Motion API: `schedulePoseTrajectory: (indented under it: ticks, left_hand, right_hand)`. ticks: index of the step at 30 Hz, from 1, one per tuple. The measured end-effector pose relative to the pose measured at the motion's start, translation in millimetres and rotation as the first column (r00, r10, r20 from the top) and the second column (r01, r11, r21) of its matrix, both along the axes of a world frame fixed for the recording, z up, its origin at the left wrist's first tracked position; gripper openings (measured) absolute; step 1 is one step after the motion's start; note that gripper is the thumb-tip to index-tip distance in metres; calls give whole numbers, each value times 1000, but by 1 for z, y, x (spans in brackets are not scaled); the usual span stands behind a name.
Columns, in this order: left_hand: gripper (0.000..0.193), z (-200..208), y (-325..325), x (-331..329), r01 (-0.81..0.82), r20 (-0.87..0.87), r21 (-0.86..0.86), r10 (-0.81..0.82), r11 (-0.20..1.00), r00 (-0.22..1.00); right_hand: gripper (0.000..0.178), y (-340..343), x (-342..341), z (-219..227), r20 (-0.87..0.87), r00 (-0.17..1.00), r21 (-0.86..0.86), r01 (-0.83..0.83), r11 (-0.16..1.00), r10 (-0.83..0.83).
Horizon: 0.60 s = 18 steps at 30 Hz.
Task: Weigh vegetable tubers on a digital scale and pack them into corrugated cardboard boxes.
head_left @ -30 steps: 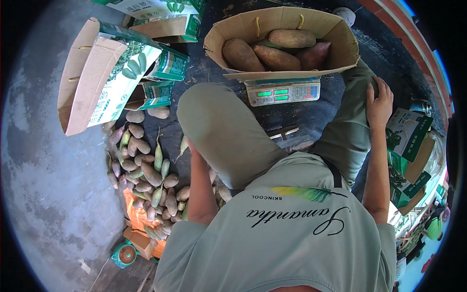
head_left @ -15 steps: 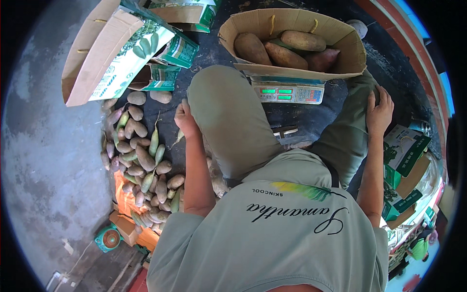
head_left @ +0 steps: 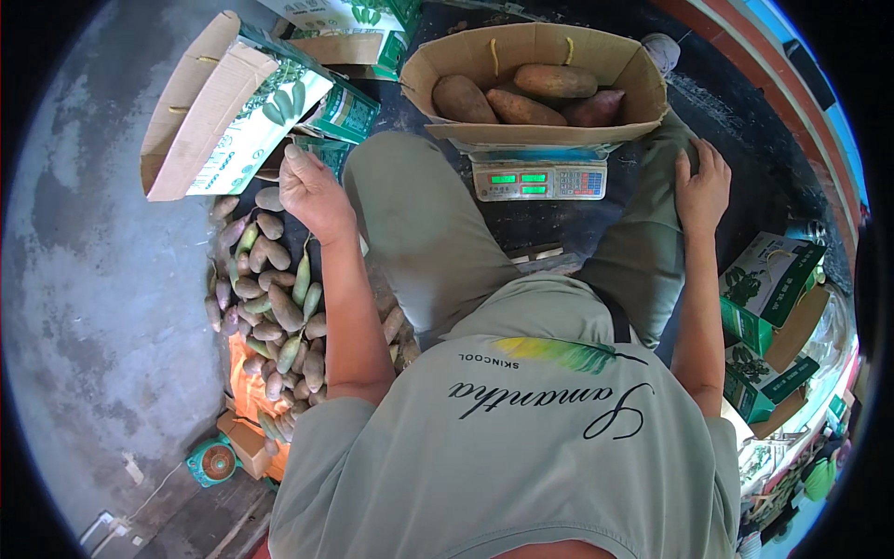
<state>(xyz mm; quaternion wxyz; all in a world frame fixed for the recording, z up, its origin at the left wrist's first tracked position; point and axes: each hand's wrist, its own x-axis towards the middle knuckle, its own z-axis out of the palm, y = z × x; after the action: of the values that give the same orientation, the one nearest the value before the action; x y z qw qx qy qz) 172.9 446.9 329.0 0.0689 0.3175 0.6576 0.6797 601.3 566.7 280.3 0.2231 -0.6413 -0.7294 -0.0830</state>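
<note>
My left hand (head_left: 317, 197) is raised beside my left knee, over the upper end of a heap of root vegetables (head_left: 284, 307). Its fingers are curled closed, and whatever they may hold is hidden. My right hand (head_left: 702, 189) rests on my right knee, fingers stretched out and nothing in it. Between and beyond my knees, an open cardboard box (head_left: 531, 136) with yellow cord handles sits on a digital scale (head_left: 540, 180) with lit green displays. Inside lie large brown tubers (head_left: 555, 81) and a purple-skinned one (head_left: 593, 109), which look like sweet potatoes.
A tilted white-and-green carton (head_left: 244, 126) stands open at the upper left. Green cartons (head_left: 768, 279) are stacked at my right. Left of the heap is grey concrete floor (head_left: 112, 279). An orange sheet (head_left: 248, 377) lies under the heap's near end, beside a small green round device (head_left: 213, 460).
My left hand has risen from beside my left knee, up and to the left, over the heap's upper end. My right hand stays on my knee. The whole view has shifted slightly.
</note>
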Motion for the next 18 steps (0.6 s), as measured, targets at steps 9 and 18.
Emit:
schedulePoseTrajectory:
  ticks: [9,18]
  left_hand:
    - [44,49,-7,37,130,-154,131,-110,983,982]
    - [42,15,6,46,184,-304,7,-173,983,937]
  right_hand:
    - [32,4,4,-4,-60,996,97,-57,994,63]
    - [32,-5,-6,1,-111,992,86,-50,995,60]
